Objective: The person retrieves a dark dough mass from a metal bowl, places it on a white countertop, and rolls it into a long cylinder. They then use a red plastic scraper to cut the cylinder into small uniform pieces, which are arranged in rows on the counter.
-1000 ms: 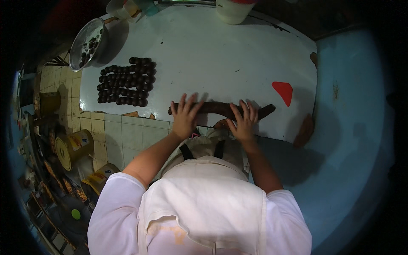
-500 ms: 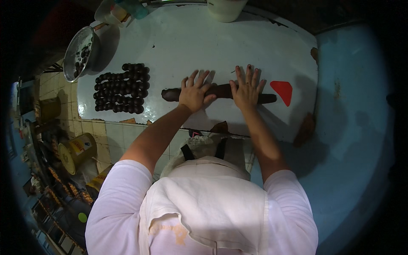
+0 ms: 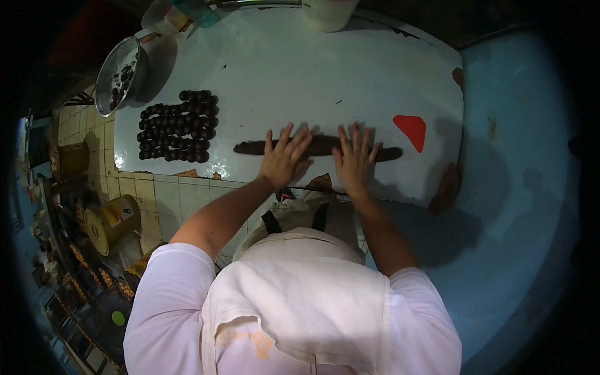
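Note:
A long dark brown roll of dough lies across the table near its front edge. My left hand rests flat on the left part of it, fingers spread and pointing away from me. Toward the other end, my right hand presses on it in the same flat way. Both ends of the roll stick out past my hands. To the left sit rows of small dark brown balls, set close together. Right of the roll lies a flat red scraper with angled corners.
A metal bowl with white powder and some dark pieces stands at the table's far left corner. Clear containers and a white bucket are at the back. A blue wall borders the right side; yellow buckets stand on the left floor.
Both hands have slid back toward me along with the dough roll, which now looks thinner. The balls and the scraper lie where they were on the table.

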### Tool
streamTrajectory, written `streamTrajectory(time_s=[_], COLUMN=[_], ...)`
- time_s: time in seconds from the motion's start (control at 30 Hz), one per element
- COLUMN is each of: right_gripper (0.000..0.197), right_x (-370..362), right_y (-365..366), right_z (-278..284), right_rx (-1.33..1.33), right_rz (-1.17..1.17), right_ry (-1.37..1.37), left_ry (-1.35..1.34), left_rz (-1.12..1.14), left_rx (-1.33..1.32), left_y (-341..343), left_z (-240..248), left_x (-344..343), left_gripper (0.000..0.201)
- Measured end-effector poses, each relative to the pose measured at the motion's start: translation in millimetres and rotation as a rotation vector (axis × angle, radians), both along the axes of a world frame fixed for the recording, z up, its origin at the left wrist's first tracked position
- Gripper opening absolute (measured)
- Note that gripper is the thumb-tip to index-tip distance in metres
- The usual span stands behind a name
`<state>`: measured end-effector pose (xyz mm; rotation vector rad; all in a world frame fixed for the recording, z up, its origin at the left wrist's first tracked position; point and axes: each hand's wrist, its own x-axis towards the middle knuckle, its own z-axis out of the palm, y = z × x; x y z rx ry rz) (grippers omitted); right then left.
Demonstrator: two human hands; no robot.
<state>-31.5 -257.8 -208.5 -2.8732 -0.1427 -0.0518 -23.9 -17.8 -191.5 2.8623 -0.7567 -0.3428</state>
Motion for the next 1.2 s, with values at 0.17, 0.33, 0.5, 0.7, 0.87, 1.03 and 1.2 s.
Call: streamTrajectory(time_s=[0.17,0.33,0.5,0.7,0.87,1.03,1.2], right_gripper=[0.064,0.062,0.069,0.076,0.075,0.066,0.058], right_x=[-74,-68,14,110,156,98,-7], right_y=[-24,-81,-64,-60,-66,-55,-38], right_z=[-2,-10,-17,-24,-33,-15,-20], right_rx=[0.162,-0.012,0.004,-0.068,-0.110,-0.081,0.083], right_rz=[0.167,0.156,-0.080,-0.268,-0.392,-0.185,-0.069], right_ry=[0.054,0.073,-0.054,0.143,0.137,0.104,0.051], left_ry=[0.162,0.130,0.145,0.027,-0.070,-0.074,0.095], left_rz=[-0.023,-0.136,0.057,0.136,0.157,-0.006,-0.037], left_rx=[-0.069,-0.186,-0.052,0.080,-0.005,0.032,-0.359], left_y=[0,-34,-83,-99,-103,-95,-71], left_z=[3,-18,3,-23,-39,-10,-7], left_x=[-50,-60,21,135,172,126,20], left_gripper=[0.103,0.110,0.105,0.091,0.087,0.087,0.092])
